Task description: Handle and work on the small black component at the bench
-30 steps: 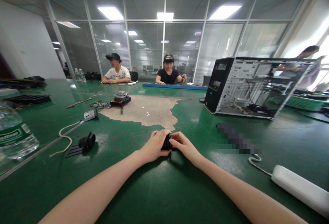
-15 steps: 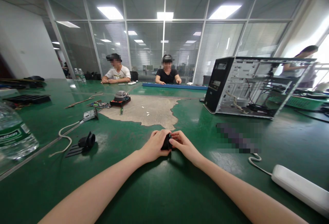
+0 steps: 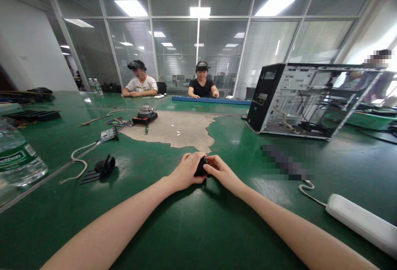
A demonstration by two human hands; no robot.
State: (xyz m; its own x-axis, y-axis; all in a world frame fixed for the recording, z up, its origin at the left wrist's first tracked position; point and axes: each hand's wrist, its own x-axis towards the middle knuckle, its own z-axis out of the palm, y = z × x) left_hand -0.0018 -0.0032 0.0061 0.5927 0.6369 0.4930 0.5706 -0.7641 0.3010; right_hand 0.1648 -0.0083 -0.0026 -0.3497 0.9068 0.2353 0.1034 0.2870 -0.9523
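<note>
A small black part (image 3: 200, 168), partly covered by my fingers, is held between my two hands just above or on the green table (image 3: 186, 228); its exact kind cannot be made out. My left hand (image 3: 186, 173) wraps round it from the left, thumb below and fingers over the top. From the right, my right hand (image 3: 219, 170) pinches its edge with thumb and fingers. Left of my hands lies a black plastic piece (image 3: 104, 166) with a round ring and flat prongs. Beyond my hands is a bare, torn patch (image 3: 182, 131) of the table surface.
An open computer case (image 3: 263, 100) stands at right, with a green basket (image 3: 372, 119) behind. A white power strip (image 3: 356, 218) lies front right. At left are a water bottle (image 3: 21, 158) and a metal bracket (image 3: 108, 134). A heatsink with fan (image 3: 145, 115) sits further back. Two people sit opposite.
The view has tipped slightly, so the scene sits a little higher. My hands keep the same grip on the black part. The person at far right has shifted rightward.
</note>
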